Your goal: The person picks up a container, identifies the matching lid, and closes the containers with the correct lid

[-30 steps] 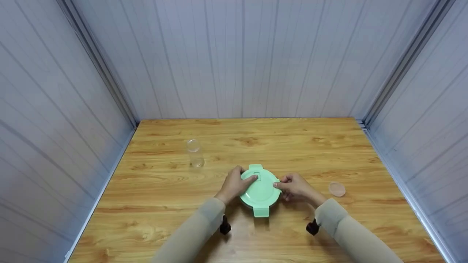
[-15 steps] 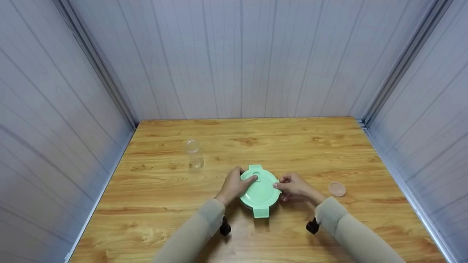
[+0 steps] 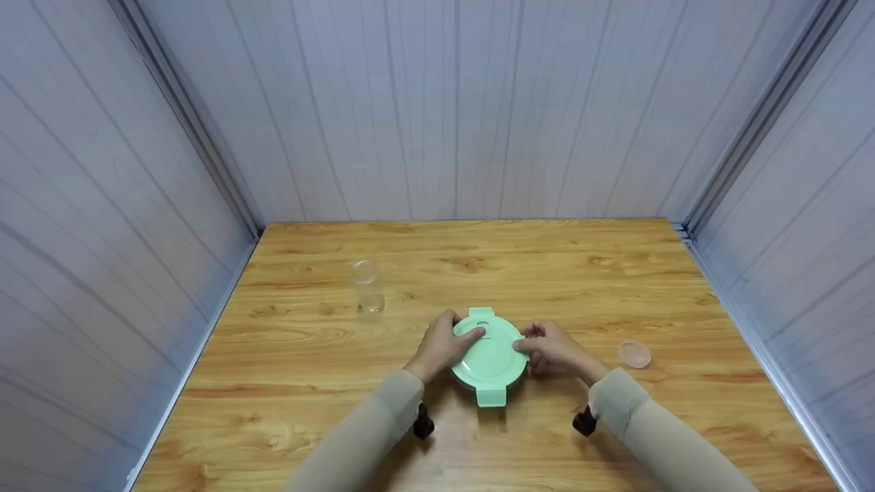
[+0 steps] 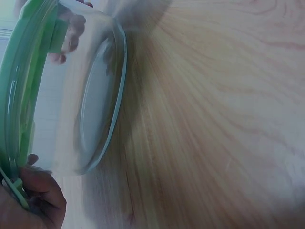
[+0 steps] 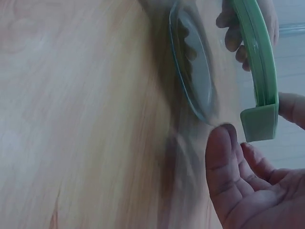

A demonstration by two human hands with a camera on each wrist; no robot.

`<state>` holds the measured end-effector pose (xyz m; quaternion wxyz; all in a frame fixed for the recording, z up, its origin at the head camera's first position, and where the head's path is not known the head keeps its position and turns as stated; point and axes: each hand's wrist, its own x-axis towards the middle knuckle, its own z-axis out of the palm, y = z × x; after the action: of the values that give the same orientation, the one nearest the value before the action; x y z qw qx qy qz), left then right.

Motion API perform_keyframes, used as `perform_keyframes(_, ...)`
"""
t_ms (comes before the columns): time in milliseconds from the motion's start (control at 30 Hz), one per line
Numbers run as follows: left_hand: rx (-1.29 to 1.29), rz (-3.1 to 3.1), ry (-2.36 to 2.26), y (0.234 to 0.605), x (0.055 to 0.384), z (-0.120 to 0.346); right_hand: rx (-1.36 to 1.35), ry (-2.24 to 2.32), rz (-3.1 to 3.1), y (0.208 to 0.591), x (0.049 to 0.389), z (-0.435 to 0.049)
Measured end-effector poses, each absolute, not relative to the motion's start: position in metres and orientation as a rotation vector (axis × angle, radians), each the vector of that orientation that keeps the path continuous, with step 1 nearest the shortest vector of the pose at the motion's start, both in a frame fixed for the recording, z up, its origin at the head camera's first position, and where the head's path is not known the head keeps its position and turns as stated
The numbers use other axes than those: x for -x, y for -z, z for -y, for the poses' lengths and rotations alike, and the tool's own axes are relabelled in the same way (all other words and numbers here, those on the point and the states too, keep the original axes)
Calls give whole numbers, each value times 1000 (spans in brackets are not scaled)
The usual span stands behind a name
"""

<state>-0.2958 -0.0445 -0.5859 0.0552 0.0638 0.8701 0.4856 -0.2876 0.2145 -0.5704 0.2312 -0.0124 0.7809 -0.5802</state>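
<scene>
A round glass food container (image 4: 95, 95) with a mint-green clip-on lid (image 3: 489, 362) is between both hands at the table's near middle. The left hand (image 3: 439, 345) grips its left side, thumb laid across the lid by the small vent plug and fingers around the side. At the right edge, the right hand (image 3: 552, 348) has its thumb on the lid rim, with the other fingers curled below by a side clip (image 5: 259, 123). The front clip (image 3: 491, 398) and the back clip (image 3: 481, 311) stick outward. Through the glass no contents show.
A clear, tall cylindrical glass or jar (image 3: 368, 287) stands at the back left of the wooden table (image 3: 287, 410). Right of the right hand lies a small translucent round disc (image 3: 634, 354). Pale panelled walls (image 3: 437, 109) enclose the back and both sides.
The head view has shifted very slightly. Both hands keep their places on the container, and the lid looks the same.
</scene>
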Motion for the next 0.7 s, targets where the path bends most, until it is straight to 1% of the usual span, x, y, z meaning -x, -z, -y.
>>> perform_keyframes(267,-194,-2634,-1474,586,296,44,99,1575,-2379,573,294,-196)
perform_keyframes(700,-202,-2645,-1500,587,296,44,-23,1634,-2493,578,305,-172)
